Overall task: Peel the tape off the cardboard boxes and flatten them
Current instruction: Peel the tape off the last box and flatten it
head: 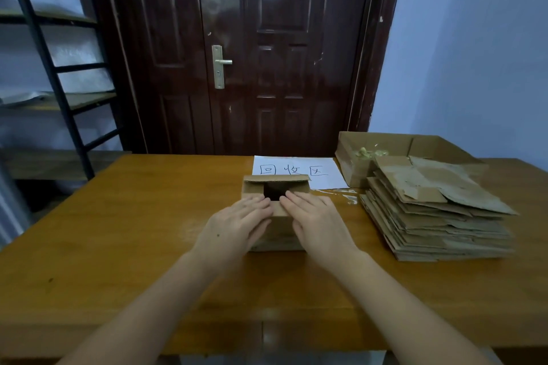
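Two bare hands rest flat on the small brown cardboard box (pixel 275 210) that sits on the orange-brown wooden counter (pixel 133 231): the left hand (pixel 237 227) and the right hand (pixel 315 222) lie side by side on the near top flaps, fingers straight and together, so each grip is open and closes round nothing, only pressing down. Beyond the fingertips the box top gapes, a dark square opening showing between the flaps, and the far flap stands slightly raised. I cannot tell whether any tape is left on this box; none shows on the visible faces. Just behind the box lies a white sheet of paper with black handwritten characters (pixel 296 170); to the right of the box stands a tall stack of flattened brown cardboard sheets (pixel 439 216), and behind that stack an open shallow cardboard tray holding crumpled yellowish tape scraps (pixel 370 152). Between the box and the stack a few clear glossy scraps of tape (pixel 348 195) cling to the counter. My judgement is that the box is about to be collapsed. Pressing straight down on upright walls could crumple or tear them instead of folding along the creases, especially if a bottom seam is taped. With flat palms, the box could also skid away over the smooth counter toward the paper, or sideways into the leaning stack and topple it.
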Action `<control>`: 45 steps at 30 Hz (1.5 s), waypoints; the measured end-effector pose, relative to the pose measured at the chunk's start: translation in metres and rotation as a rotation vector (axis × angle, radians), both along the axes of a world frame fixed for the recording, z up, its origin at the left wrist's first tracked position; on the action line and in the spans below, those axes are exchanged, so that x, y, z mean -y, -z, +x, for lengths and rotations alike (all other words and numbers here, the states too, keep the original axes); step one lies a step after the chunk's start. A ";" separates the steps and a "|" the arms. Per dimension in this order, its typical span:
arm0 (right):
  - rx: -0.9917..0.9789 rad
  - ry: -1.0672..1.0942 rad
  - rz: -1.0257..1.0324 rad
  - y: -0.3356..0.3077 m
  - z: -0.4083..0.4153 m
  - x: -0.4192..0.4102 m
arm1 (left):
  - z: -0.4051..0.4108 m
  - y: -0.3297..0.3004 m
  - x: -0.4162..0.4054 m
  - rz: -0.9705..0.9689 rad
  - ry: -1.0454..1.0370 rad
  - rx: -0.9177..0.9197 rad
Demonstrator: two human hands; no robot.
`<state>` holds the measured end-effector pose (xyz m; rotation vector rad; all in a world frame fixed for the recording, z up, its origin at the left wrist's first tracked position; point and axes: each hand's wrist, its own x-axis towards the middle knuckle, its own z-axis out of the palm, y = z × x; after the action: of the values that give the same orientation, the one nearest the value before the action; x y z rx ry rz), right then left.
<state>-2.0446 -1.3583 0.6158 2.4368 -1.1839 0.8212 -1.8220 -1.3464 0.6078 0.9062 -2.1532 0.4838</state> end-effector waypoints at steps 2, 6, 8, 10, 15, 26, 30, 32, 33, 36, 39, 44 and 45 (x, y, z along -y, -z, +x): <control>0.015 0.009 -0.024 0.006 0.002 -0.003 | 0.002 0.002 -0.001 0.025 0.006 0.010; 0.028 0.023 -0.002 0.003 0.004 -0.006 | -0.003 -0.031 0.001 0.411 -0.172 -0.037; 0.008 0.023 0.017 -0.001 0.003 -0.007 | -0.003 -0.046 0.011 0.565 -0.265 0.045; -0.002 0.021 0.050 -0.001 0.001 -0.007 | 0.001 -0.054 0.024 0.623 -0.272 0.127; -0.108 -0.022 0.269 -0.023 -0.006 -0.003 | 0.012 -0.064 0.052 0.760 -0.293 0.239; -0.090 -0.037 0.791 -0.061 0.003 0.068 | 0.012 -0.047 0.067 0.765 -0.301 0.189; -0.111 -0.026 0.757 -0.047 0.002 0.073 | 0.010 -0.055 0.070 0.583 -0.272 0.342; -0.130 -0.014 0.760 -0.049 0.000 0.070 | 0.006 -0.065 0.069 0.425 -0.168 0.484; -0.133 -0.010 0.761 -0.051 -0.001 0.069 | 0.004 -0.070 0.069 0.396 -0.133 0.546; -0.162 -0.003 0.779 -0.052 -0.001 0.069 | 0.008 -0.080 0.065 0.384 -0.150 0.654; -0.206 0.004 0.753 -0.051 -0.002 0.070 | 0.023 -0.089 0.056 0.330 -0.304 0.588; -0.351 -0.079 0.577 -0.055 0.004 0.062 | 0.037 -0.058 0.034 0.591 -0.430 0.307; -0.357 -0.075 0.575 -0.058 0.006 0.057 | 0.034 -0.048 0.032 0.682 -0.418 0.217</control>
<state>-2.0385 -1.4157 0.6734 2.9208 -1.3218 0.0332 -1.7877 -1.3782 0.6559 1.7673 -2.3660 0.0204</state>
